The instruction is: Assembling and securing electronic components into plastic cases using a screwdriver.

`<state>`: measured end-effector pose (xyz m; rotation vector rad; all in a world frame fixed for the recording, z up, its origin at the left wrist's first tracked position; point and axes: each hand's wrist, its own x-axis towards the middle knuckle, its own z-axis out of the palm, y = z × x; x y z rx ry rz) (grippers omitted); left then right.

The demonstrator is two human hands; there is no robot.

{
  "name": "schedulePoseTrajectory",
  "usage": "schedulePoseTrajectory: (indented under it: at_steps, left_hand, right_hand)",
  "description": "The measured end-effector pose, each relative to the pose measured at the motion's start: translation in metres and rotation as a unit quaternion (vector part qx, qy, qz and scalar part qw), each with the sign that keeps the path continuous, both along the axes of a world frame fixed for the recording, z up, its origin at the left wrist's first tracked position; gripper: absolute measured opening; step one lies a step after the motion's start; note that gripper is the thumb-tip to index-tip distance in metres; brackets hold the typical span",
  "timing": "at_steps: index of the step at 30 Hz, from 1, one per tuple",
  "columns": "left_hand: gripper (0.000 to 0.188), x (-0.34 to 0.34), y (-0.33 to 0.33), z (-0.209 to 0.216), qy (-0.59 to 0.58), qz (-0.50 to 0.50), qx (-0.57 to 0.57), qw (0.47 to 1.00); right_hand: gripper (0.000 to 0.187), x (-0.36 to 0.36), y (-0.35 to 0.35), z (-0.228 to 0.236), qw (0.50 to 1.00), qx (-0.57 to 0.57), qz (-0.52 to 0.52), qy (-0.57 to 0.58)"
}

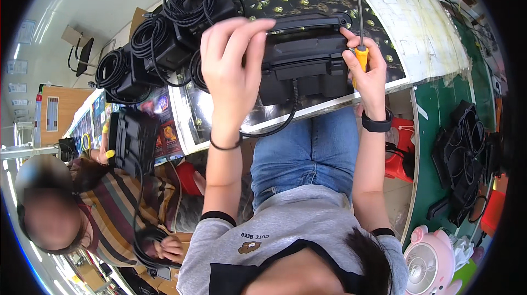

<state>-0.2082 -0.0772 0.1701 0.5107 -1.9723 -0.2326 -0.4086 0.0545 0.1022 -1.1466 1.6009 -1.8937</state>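
A black plastic case (pixel 302 50) with a carry handle (pixel 307 22) sits on the table in front of me. A black cable (pixel 295 105) comes out of its near side and curves down to the left. My left hand (pixel 230 59) is over the case's left end, its fingers stretched out and somewhat blurred, with nothing visible in them. My right hand (pixel 366 67) holds a screwdriver (pixel 360 56) by its yellow handle, the long metal shaft pointing away from me. The right fingertips are at the right end of the carry handle.
Several black cases with coiled cables (pixel 151 42) stand at the left on the table. On the far left, a co-worker (pixel 121 207) is beside another black case (pixel 134 135). At right, more black case parts (pixel 461 157) lie on a green surface, near a pink fan (pixel 431 262).
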Motion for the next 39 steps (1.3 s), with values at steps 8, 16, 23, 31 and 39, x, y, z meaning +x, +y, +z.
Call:
schedulePoseTrajectory:
  at_steps: [8,16,23,31,39]
  left_hand:
    - [0.059,-0.028,-0.002,-0.014,-0.233,-0.017,-0.062,0.97]
    - [0.072,-0.035,-0.02,-0.025,-0.262,0.019,-0.086,0.961]
    - [0.071,-0.04,-0.035,-0.03,-0.263,0.008,-0.088,0.961]
    - [0.067,-0.042,-0.037,-0.032,-0.271,0.021,-0.111,0.956]
    - [0.064,-0.041,-0.033,-0.035,-0.26,0.027,-0.123,0.957]
  right_hand:
    - [0.014,-0.003,-0.013,-0.003,0.998,-0.018,0.012,-0.062]
    - [0.014,0.004,-0.014,-0.015,0.984,-0.061,-0.018,-0.166]
    - [0.013,0.018,-0.004,-0.01,0.993,-0.059,-0.066,-0.082]
    - [0.016,0.015,-0.001,0.011,0.99,0.039,-0.06,0.118]
    - [0.022,0.014,-0.016,0.022,0.997,-0.01,0.052,-0.061]
